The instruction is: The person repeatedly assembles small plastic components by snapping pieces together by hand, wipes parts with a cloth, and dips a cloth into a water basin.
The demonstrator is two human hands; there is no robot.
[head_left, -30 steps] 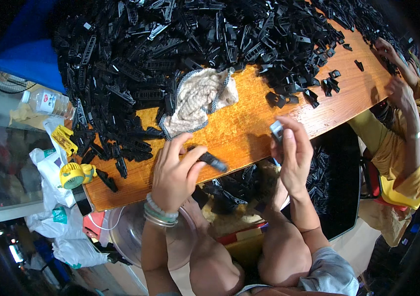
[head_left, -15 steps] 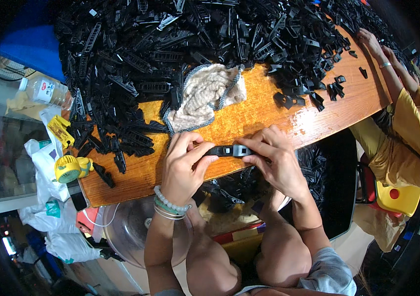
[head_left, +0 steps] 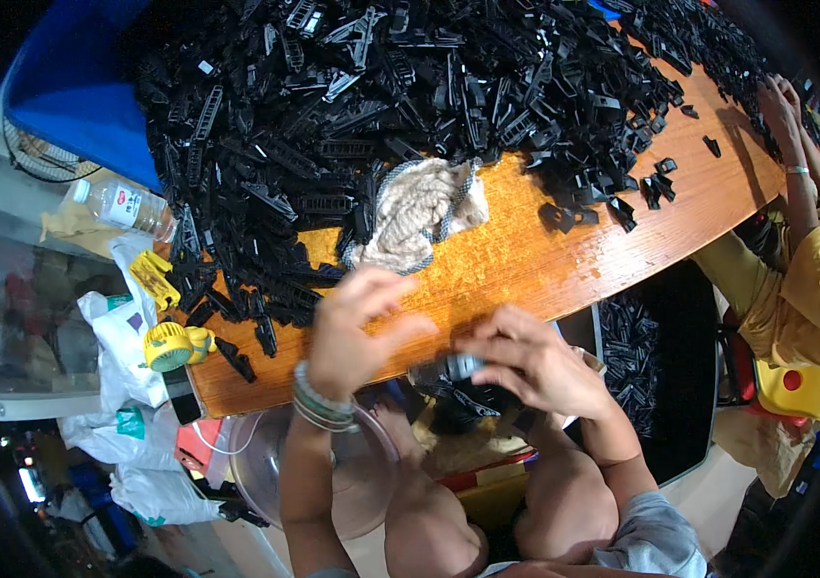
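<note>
My L hand [head_left: 347, 339] looks empty, splayed; R hand [head_left: 543, 374] grips 1 blk pc [head_left: 461, 366], prob. done; huge pile [head_left: 410, 87] left on bench [head_left: 612, 255].

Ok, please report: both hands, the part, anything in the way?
Left hand open, empty. Right hand at black-and-grey part, grip blurred. Cloth on table beyond left hand, not between hands.

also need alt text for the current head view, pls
A person's right hand holds a blurred black part near the front edge of a wooden table; the left hand beside it is open. A heap of black parts covers the table's far side, with a pale cloth at its edge.
</note>
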